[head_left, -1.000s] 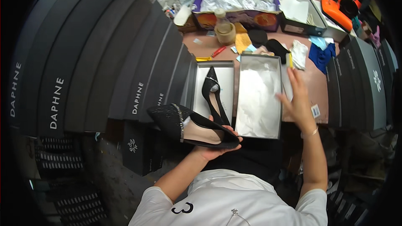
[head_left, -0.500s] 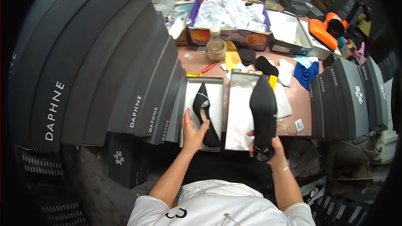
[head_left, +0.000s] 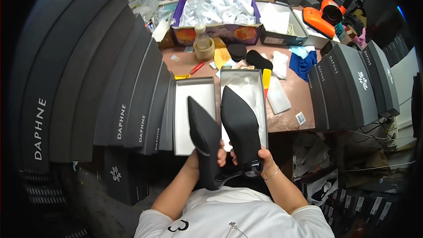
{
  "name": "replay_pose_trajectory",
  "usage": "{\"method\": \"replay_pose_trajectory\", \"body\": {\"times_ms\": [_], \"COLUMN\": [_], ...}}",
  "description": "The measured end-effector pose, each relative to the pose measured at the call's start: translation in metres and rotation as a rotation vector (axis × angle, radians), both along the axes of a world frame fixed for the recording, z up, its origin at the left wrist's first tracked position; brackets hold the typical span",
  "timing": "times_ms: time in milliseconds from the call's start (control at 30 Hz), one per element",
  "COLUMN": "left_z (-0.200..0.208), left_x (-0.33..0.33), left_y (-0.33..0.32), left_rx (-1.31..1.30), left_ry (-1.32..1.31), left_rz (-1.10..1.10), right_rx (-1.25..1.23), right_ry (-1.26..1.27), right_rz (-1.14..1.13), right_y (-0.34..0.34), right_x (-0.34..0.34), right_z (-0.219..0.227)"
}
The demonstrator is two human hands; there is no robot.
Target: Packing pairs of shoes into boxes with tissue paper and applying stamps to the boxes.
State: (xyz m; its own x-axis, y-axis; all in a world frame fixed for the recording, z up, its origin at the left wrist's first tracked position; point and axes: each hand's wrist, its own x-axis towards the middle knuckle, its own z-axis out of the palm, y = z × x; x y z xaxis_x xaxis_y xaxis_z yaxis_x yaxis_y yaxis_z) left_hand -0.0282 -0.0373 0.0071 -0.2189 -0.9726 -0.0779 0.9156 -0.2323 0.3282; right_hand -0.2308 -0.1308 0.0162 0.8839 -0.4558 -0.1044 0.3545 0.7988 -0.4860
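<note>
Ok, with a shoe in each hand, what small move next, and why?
Perhaps roll the left hand slightly so the left-hand shoe shows more sole: it's angled sideways, while the right-hand shoe shows its sole squarely.

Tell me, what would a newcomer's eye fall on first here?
Probably one black shoe in the left hand and a second shoe, sole showing, in the right hand, both low in the middle. Next, the bright orange device at upper right, and the dark boxes filling the left side.
</note>
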Motion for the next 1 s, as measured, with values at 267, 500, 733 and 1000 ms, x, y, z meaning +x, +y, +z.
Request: {"method": "replay_pose_trajectory", "body": {"times_ms": [267,500,733,1000], "left_z": [-0.032,-0.025,-0.032,-0.007], "left_x": [-0.025,-0.021,-0.024,-0.001], "left_y": [-0.001,0.000,-0.001,0.004], "left_rx": [0.054,0.076,0.000,0.203], "left_ry": [0.549,0.571,0.623,0.124], "left_rz": [-0.027,0.002,-0.029,0.083], "right_rx": [0.119,0.148,0.068,-0.038], "right_ry": [0.005,0.011,0.041,0.074], "right_rz": [-0.034,-0.030,-0.022,-0.011], "right_y": [0.016,0.015,0.016,0.004], "right_x": [0.003,0.012,0.010,0.012], "right_z": [-0.004,-0.003,-0.001,0.019]}}
